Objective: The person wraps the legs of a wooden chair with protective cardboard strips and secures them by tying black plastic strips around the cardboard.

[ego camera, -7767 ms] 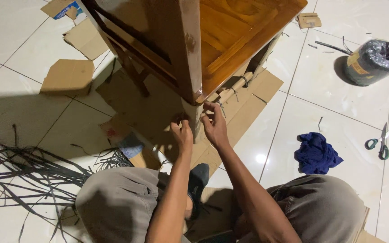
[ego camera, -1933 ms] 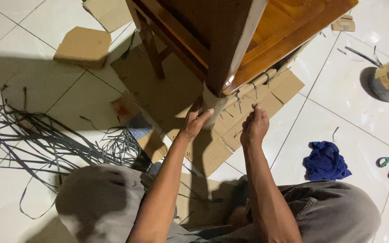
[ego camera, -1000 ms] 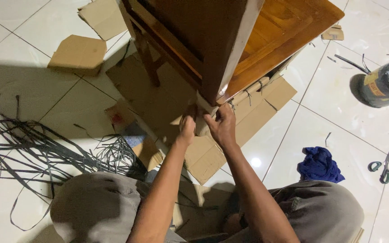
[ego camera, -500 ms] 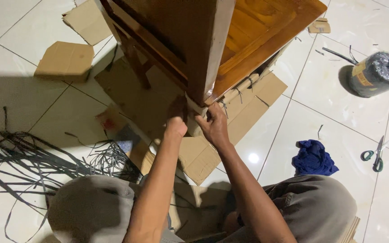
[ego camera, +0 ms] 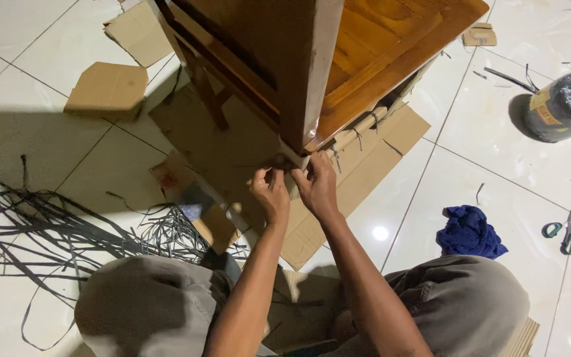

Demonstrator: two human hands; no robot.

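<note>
Pinching side by side at the foot of a cardboard-wrapped table leg [ego camera: 293, 160]: left hand [ego camera: 271, 195] and right hand [ego camera: 317, 188], fingertips drawn together and knuckles nearly touching, both closed on the pale wrapping just below the table's corner; what lies between the fingertips is too small to tell. Directly above the hands: wooden table [ego camera: 338, 59], varnished reddish-brown, glossy, square-edged, its panelled top tilted toward the right. Just right of the hands: a second wrapped rail [ego camera: 365, 125], tan cardboard bound at intervals with thin dark ties. Beneath and beyond the hands: flat cardboard sheet [ego camera: 358, 172], matte brown, lying on the floor under the table. Farther up and to the left: loose cardboard offcuts [ego camera: 107, 86], angular, one folded. Left of the forearms: tangle of black plastic strapping [ego camera: 67, 225], thin, flat, curling strips spread over the floor. Right of the forearms, well apart: crumpled blue cloth [ego camera: 469, 233], soft and bunched; beyond it green-handled scissors [ego camera: 566, 231], blades shut; farther up, a cylindrical roll [ego camera: 563, 106] in shiny grey film with a tan label. Under everything: tiled floor [ego camera: 497, 165], glossy white squares with dark grout lines. Nearest the camera: knees in grey-brown trousers [ego camera: 147, 304].
</note>
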